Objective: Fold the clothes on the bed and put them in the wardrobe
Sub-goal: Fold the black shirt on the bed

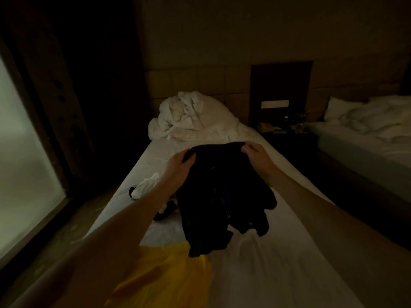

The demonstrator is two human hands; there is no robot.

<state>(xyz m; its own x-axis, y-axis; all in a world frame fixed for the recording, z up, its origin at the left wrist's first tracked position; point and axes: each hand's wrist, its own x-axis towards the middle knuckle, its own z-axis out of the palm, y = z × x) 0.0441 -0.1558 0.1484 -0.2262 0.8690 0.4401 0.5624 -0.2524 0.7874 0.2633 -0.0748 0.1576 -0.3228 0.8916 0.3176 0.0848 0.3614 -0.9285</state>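
Hands, left point(180, 162) and right point(255, 152), each pinch the top edge of a black garment point(222, 196) lifted over the middle of the bed point(289, 263). Its crumpled lower part may fold unevenly, or catch the yellow cloth point(169, 270) near the bed's front edge.

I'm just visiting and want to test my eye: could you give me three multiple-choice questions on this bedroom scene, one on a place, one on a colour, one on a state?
1. Where is the crumpled white duvet?
A. at the bed's far end
B. on the floor
C. in the hands

2. What colour is the cloth nearest the camera?
A. red
B. yellow
C. blue

3. The dark garment is:
A. folded flat
B. held up by both hands
C. untouched

Answers: 1 A, it is heaped by the headboard. 2 B, plainly yellow. 3 B, the left hand and right hand grip its top edge.
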